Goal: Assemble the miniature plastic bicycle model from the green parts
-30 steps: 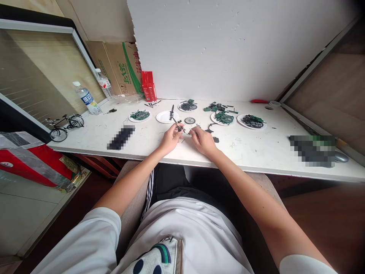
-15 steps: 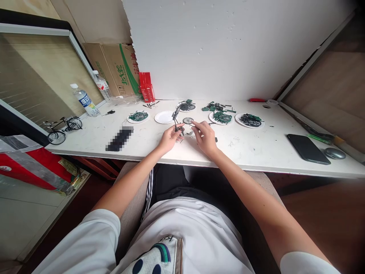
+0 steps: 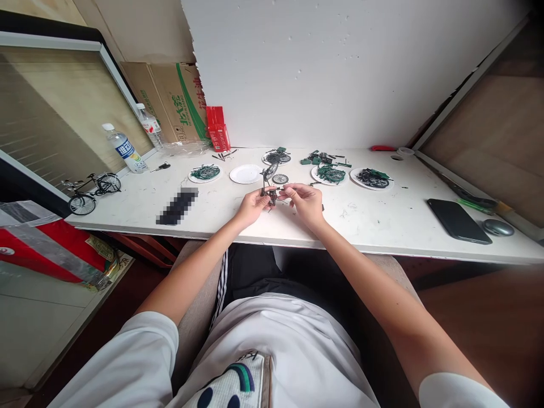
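Observation:
My left hand [image 3: 251, 207] is closed on a dark model bicycle assembly [image 3: 268, 180], held upright over the front middle of the table with a wheel at its top. Fingers pinched, my right hand [image 3: 306, 202] is just to the right of the assembly, at its lower part. Whatever small piece sits between those fingertips is too small to make out. Beyond my hands, a loose spoked wheel [image 3: 280, 179] lies on the table. Left of it is a bare white paper plate [image 3: 245, 174].
Plates with green and black parts include the left plate [image 3: 204, 173] and the right plate [image 3: 372, 179]. A finished black model bicycle [image 3: 94, 191] stands at left, near a bottle [image 3: 126, 149]. A phone [image 3: 459, 221] and a mouse [image 3: 498, 228] lie at right.
My right hand has moved slightly left and down, bringing its fingertips to the assembly. The assembly in my left hand has turned, so its wheel sits further right.

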A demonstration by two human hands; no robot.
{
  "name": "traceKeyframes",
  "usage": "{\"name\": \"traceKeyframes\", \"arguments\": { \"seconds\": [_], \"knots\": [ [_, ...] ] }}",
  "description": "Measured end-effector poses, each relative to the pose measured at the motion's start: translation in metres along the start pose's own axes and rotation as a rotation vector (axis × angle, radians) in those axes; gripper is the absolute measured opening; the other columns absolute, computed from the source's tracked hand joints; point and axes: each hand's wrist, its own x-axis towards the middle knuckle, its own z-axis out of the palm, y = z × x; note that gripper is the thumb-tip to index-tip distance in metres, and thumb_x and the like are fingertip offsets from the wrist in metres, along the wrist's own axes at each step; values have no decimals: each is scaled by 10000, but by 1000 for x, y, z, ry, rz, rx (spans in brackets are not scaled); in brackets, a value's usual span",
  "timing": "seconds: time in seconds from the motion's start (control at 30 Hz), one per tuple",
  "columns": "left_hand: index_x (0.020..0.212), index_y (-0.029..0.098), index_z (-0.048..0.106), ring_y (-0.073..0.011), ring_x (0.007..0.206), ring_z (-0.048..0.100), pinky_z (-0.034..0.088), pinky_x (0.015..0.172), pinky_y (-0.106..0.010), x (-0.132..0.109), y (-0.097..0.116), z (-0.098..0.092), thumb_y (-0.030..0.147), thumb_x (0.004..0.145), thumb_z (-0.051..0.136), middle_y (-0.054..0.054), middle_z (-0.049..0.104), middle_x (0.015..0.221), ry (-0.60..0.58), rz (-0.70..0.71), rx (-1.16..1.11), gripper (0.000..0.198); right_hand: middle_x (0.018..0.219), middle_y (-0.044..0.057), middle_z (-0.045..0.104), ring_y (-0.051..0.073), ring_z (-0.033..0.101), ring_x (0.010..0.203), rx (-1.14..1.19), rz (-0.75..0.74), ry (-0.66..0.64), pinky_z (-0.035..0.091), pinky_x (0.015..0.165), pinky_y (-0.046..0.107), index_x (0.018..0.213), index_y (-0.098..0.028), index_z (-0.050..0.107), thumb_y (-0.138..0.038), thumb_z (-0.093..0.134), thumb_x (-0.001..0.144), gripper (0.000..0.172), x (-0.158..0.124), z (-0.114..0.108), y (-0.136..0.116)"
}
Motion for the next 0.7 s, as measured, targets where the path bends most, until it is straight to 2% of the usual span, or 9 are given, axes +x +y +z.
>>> {"name": "traceKeyframes", "arguments": {
  "seconds": [0.27, 0.47, 0.7],
  "knots": [
    [1394, 136, 706, -190, 861, 793, 602, 829, -324, -1, 1, 0, 476, 970, 754, -171, 813, 1190, 4, -17, 43, 546, 901, 88, 838, 288, 825, 869, -6, -4, -48, 607, 597, 341, 1006, -220, 819, -708, 807, 866, 508, -3, 1, -1],
    [1379, 142, 723, -181, 858, 782, 598, 817, -316, -1, 1, 0, 448, 962, 758, -164, 810, 1195, 5, -15, 43, 518, 892, 93, 836, 297, 826, 863, -1, 8, -32, 605, 577, 342, 996, -215, 810, -744, 809, 841, 551, -3, 2, -4],
    [1361, 127, 726, -180, 860, 760, 604, 816, -330, -2, 5, 3, 439, 947, 758, -163, 798, 1215, -5, 10, 51, 519, 879, 96, 829, 286, 820, 839, 26, 19, -41, 587, 563, 331, 972, -212, 807, -720, 829, 836, 526, -4, 3, -6]
  ]
}}
